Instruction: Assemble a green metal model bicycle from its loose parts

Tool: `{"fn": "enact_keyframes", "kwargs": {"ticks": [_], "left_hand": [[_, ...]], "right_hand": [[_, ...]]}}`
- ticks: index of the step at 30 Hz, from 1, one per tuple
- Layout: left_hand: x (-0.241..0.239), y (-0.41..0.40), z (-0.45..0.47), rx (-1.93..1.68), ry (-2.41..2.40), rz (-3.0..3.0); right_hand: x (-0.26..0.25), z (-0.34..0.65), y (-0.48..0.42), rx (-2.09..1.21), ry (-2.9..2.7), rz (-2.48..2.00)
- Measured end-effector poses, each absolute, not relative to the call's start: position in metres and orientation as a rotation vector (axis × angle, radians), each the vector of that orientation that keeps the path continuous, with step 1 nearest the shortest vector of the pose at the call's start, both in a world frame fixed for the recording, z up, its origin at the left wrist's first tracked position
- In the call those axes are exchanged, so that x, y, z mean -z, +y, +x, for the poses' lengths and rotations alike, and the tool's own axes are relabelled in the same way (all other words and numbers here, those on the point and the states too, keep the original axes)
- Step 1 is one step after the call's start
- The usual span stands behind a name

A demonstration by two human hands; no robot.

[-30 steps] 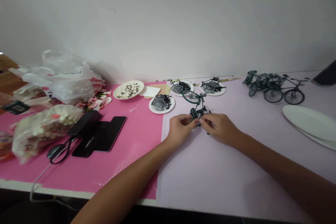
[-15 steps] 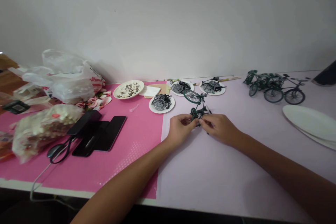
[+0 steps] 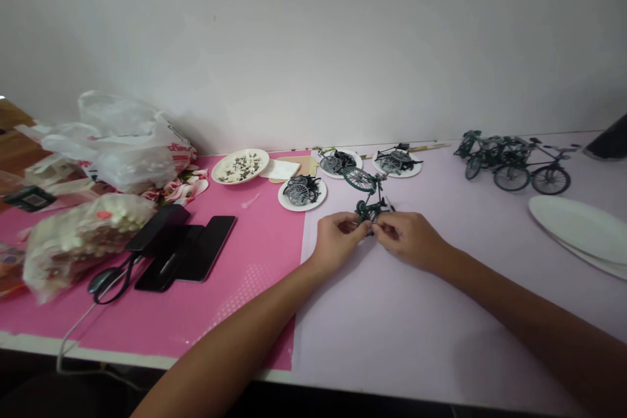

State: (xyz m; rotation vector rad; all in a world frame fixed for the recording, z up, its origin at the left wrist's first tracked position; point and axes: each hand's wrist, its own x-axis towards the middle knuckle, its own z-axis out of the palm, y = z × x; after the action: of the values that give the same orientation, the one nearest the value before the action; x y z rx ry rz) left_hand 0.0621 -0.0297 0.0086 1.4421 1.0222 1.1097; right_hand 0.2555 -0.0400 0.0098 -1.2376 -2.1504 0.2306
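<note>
A dark green miniature bicycle (image 3: 372, 199) is between my hands over the pale lilac part of the table, one spoked wheel pointing up and away. My left hand (image 3: 341, 235) is closed, thumb and fingers pinching the bicycle's near end. From the other side, my right hand (image 3: 407, 235) has its thumb and fingertips pressed together at the same end; whether they grip the bicycle or a tiny part there is hidden. Just beyond lie small white plates with dark bicycle parts: one plate (image 3: 321, 199) to the left, two farther back.
Finished-looking miniature bicycles (image 3: 509, 163) stand at the back right, near stacked white plates (image 3: 582, 228). Leftward are a plate of small bits (image 3: 218, 173), phones (image 3: 213, 251), a cable (image 3: 73, 330) and plastic bags (image 3: 132, 160). A wall (image 3: 313, 46) bounds the table's back.
My right hand's fingers have shifted very slightly at the bicycle's near end. My left hand and the bicycle stay almost exactly where they were.
</note>
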Motion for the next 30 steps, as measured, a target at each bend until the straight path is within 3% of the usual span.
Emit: {"fn": "enact_keyframes", "kwargs": {"ticks": [30], "left_hand": [[-0.0066,-0.0281,0.0609,-1.080,1.014,1.486]], "right_hand": [[-0.0090,0.2556,-0.0396,-0.251,-2.181,-1.275]]}}
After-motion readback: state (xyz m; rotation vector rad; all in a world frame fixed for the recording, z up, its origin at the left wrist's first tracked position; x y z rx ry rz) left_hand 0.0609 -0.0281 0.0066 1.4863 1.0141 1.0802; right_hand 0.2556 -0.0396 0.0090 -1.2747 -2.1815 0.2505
